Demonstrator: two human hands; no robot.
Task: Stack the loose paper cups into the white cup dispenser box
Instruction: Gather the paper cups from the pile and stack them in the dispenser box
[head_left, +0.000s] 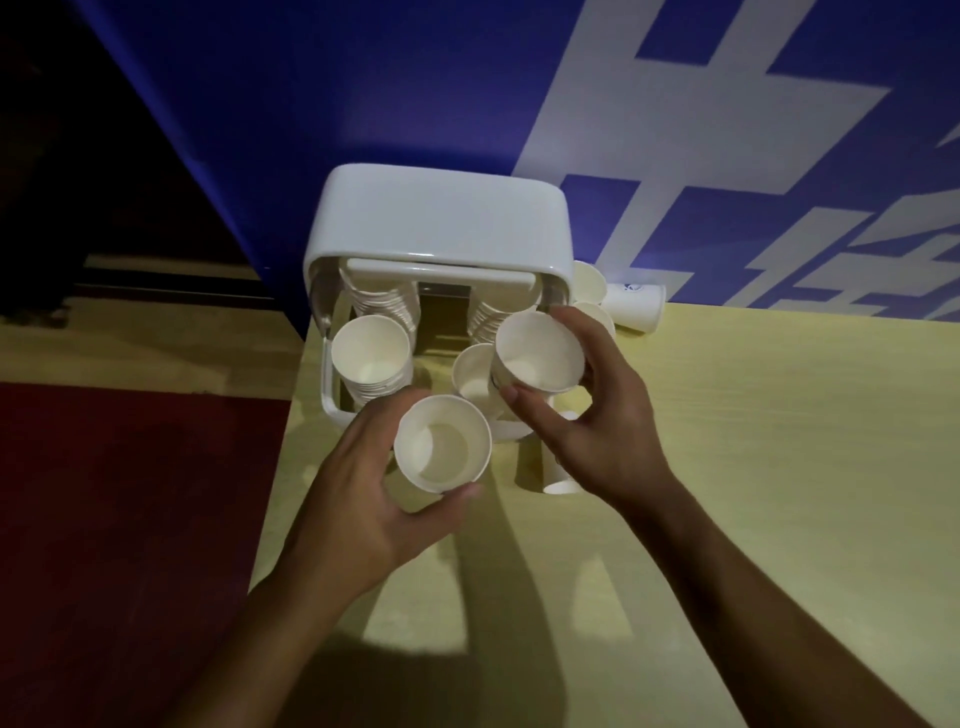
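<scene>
At six o'clock from the dispenser box (436, 218), left hand (358, 509) grips one paper cup (441, 447), right hand (592, 436) a second cup (537, 353). Probably light, crushable: hold gently below rims.

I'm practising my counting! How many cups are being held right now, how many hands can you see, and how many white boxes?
Held paper cups: 2 (left-hand cup, right-hand cup)
Hands: 2 (left hand, right hand)
White dispenser box: 1
Total: 5

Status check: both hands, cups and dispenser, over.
Left hand grips one cup. Right hand grips second cup at the dispenser box mouth. Stacks already inside. Loose cups lie right of the box.
</scene>
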